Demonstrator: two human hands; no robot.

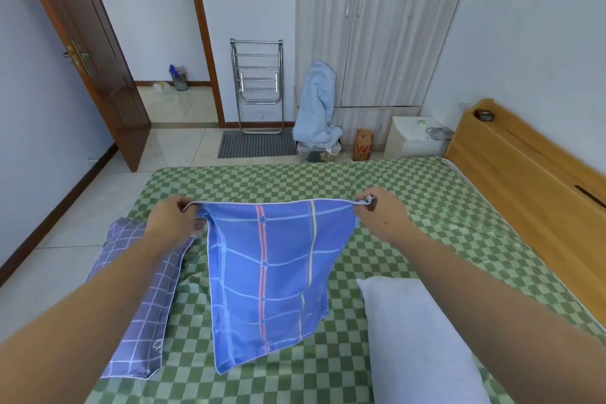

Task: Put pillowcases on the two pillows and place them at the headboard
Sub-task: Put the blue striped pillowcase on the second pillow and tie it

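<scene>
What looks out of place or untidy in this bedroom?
A crumpled pale blue cloth is heaped on a box by the wardrobe. On the bed, the white pillow is bare.

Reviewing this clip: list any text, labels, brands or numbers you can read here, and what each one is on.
"W": large red letter on the brown paper bag on the floor by the wardrobe; any further letters are cut off or blurred.
Script mark on the near corner of the purple grid pillow: too blurred to read.
No other text is legible.
</scene>
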